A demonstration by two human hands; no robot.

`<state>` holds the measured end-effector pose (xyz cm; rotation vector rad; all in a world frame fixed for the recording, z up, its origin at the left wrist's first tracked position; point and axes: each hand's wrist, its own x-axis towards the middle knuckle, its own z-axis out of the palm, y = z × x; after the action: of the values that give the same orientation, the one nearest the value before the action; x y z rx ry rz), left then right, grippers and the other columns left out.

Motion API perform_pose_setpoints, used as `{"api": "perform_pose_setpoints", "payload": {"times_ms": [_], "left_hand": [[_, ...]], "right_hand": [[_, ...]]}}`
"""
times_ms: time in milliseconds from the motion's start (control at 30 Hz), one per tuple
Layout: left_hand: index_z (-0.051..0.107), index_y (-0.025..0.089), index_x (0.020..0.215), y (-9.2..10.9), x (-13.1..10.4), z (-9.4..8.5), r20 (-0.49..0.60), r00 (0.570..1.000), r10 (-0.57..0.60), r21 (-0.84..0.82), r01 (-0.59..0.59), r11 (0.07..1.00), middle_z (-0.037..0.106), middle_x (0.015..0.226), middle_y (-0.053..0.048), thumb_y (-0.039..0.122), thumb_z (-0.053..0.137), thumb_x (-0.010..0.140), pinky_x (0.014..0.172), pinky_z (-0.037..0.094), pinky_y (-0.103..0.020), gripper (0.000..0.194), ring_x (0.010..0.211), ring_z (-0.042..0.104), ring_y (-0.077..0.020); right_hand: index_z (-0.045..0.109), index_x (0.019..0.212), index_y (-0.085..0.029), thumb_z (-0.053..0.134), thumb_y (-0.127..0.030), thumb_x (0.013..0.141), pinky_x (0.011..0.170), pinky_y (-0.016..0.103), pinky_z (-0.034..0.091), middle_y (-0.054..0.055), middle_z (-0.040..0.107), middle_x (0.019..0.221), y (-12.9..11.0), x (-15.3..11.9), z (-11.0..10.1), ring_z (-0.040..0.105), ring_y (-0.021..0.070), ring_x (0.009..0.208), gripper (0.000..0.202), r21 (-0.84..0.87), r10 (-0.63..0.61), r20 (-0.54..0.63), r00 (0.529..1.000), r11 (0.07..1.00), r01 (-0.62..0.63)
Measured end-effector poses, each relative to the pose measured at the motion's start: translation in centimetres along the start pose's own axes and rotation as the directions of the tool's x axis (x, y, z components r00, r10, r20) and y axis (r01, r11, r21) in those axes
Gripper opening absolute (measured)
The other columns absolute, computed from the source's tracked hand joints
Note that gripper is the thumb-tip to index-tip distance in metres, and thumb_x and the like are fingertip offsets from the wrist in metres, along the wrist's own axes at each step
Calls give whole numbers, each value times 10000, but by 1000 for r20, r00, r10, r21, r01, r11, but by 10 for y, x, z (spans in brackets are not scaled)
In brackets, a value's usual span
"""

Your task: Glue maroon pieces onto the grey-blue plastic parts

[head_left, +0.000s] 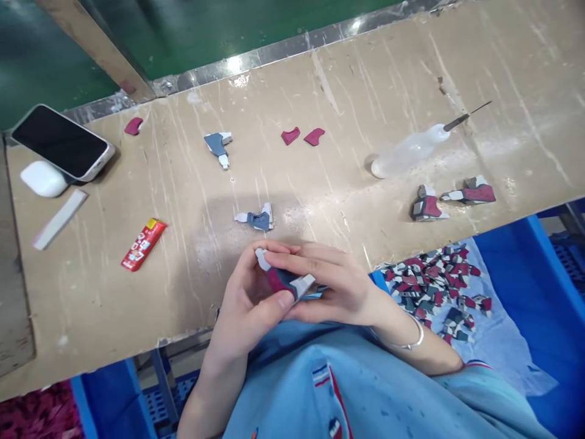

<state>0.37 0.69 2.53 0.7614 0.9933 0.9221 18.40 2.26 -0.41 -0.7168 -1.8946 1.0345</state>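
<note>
Both hands meet around one small part (280, 279) of grey, white and maroon, just off the table's front edge. My left hand (251, 299) grips its lower left side, thumb pressed on the maroon area. From the right, my right hand (336, 280) closes on it with fingers along its top. Beyond them lie a blue-grey part (259, 219) with an open recess and another blue-grey part (217, 145). Two maroon pieces (290, 135) (314, 136) rest farther back. Two parts with maroon faces (427, 206) (478, 191) sit at the right.
A translucent needle bottle (409, 151) lies at right. At left are a phone (61, 143), white case (44, 178), white strip (60, 219), red packet (144, 245) and maroon piece (133, 126). Below the table, blue bins (543, 305) (114, 399) hold parts and maroon pieces.
</note>
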Motion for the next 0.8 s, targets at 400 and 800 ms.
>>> {"api": "perform_pose_setpoints", "payload": {"times_ms": [400, 800], "left_hand": [[667, 268, 1033, -1, 2, -4, 0, 999, -37, -37, 37, 999, 789, 1111, -49, 346, 868, 746, 900, 683, -411, 360, 1041, 793, -285], [592, 248, 1412, -2, 12, -35, -157, 841, 518, 917, -70, 392, 655, 1433, -154, 473, 670, 997, 1177, 508, -579, 478, 1339, 643, -375]], "right_hand": [[575, 1617, -316, 708, -465, 1069, 1036, 365, 653, 50, 828, 1130, -4, 1, 3, 797, 205, 1064, 584, 5, 81, 43, 996, 997, -81], [693, 1463, -284, 642, -688, 1029, 739, 329, 669, 91, 782, 1323, 2, -14, -1, 764, 210, 937, 596, 394, 469, -102, 877, 829, -397]]}}
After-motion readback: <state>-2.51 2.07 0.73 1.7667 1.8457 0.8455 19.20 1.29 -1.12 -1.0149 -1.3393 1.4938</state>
